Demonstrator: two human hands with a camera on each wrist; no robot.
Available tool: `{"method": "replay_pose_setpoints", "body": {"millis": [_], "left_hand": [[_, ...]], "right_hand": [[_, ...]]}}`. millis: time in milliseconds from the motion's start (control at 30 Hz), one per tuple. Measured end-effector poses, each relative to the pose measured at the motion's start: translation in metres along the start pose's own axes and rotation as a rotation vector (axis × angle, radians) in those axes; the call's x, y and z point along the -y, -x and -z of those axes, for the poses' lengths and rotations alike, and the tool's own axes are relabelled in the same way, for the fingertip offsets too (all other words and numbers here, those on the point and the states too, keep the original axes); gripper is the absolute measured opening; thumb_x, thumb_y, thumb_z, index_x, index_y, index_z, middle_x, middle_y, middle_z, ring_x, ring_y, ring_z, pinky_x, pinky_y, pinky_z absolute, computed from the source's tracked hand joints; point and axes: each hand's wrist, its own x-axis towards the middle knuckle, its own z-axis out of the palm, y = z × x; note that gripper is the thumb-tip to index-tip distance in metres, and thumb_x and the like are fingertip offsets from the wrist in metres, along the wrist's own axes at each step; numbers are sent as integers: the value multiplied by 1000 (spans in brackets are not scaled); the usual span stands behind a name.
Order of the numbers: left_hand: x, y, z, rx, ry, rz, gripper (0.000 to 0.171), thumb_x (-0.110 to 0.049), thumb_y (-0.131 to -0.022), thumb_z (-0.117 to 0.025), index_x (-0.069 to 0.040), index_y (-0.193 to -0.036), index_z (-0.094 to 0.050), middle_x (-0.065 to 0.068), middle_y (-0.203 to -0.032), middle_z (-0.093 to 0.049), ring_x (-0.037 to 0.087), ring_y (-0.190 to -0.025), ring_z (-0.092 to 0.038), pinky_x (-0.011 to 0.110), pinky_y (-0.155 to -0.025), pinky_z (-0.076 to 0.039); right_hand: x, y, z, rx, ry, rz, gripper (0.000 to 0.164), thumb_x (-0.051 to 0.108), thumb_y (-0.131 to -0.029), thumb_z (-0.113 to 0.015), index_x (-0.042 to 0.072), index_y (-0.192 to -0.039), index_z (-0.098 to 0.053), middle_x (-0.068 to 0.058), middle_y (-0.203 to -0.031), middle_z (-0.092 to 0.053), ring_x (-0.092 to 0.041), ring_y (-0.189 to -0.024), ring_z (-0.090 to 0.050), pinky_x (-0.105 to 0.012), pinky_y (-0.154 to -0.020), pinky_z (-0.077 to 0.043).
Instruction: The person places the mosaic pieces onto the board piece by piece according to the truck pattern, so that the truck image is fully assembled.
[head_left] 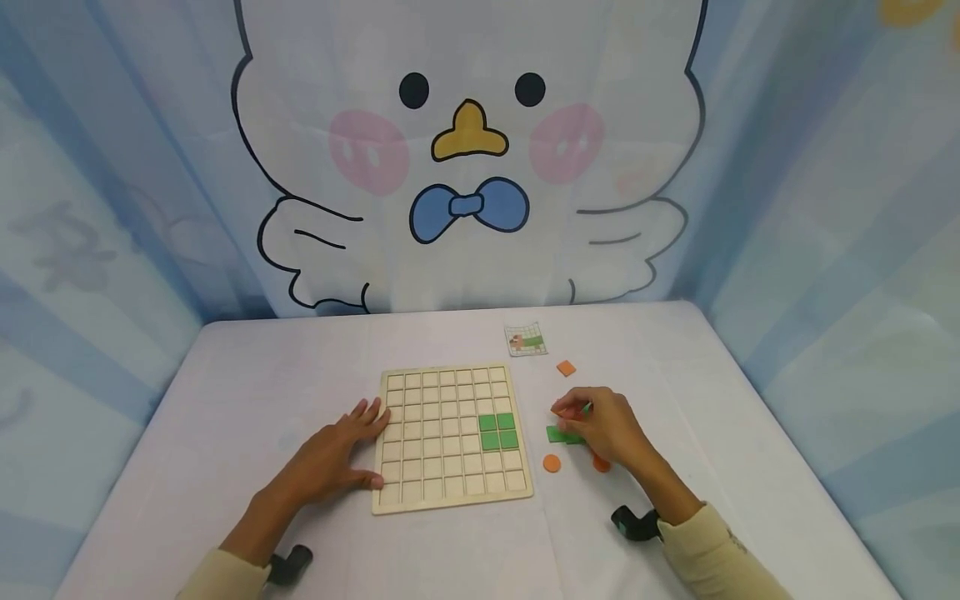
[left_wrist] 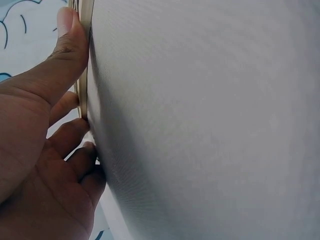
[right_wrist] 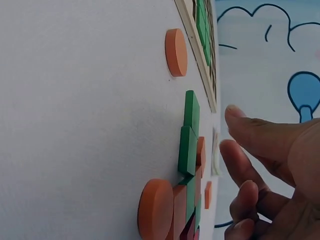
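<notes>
A wooden grid board (head_left: 442, 433) lies flat on the table, with several green square tiles (head_left: 498, 431) set in cells near its right side. My left hand (head_left: 345, 450) touches the board's left edge with spread fingers and thumb; in the left wrist view the thumb (left_wrist: 70, 47) lies along that edge. My right hand (head_left: 603, 423) hovers just over a cluster of loose pieces right of the board. Its thumb and index finger are apart, with nothing seen between them in the right wrist view. Below them are green tiles (right_wrist: 188, 152) and an orange disc (right_wrist: 156, 210).
A small picture card (head_left: 527, 340) lies beyond the board's far right corner. Near it is an orange square piece (head_left: 566, 367). Another orange disc (head_left: 552, 462) rests between the board and my right hand. Some reddish pieces (right_wrist: 189, 229) show among the cluster. A printed curtain (head_left: 465, 267) encloses the table.
</notes>
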Motion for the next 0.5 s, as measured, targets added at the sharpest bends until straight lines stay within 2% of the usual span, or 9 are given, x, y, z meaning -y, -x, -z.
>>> {"method": "replay_pose_setpoints", "body": {"millis": [267, 500], "left_hand": [[1, 0, -1, -5, 3, -9, 107, -47, -76, -90, -12, -164, -40, 16, -174, -27, 46, -161, -26, 74, -122, -32], [0, 0, 0, -6, -1, -4, 107, -45, -76, -91, -11, -164, -40, 16, -174, -28, 47, -161, -26, 74, -121, -32]], "right_hand": [[-3, 4, -7, 65, 91, 13, 20, 10, -83, -91, 18, -99, -81, 3, -87, -68, -14, -86, -60, -32, -83, -51], [-3, 4, -11, 52, 125, 42, 21, 9, -82, -92, 18, -94, -77, 2, -85, -64, -16, -85, -56, -33, -80, -48]]}}
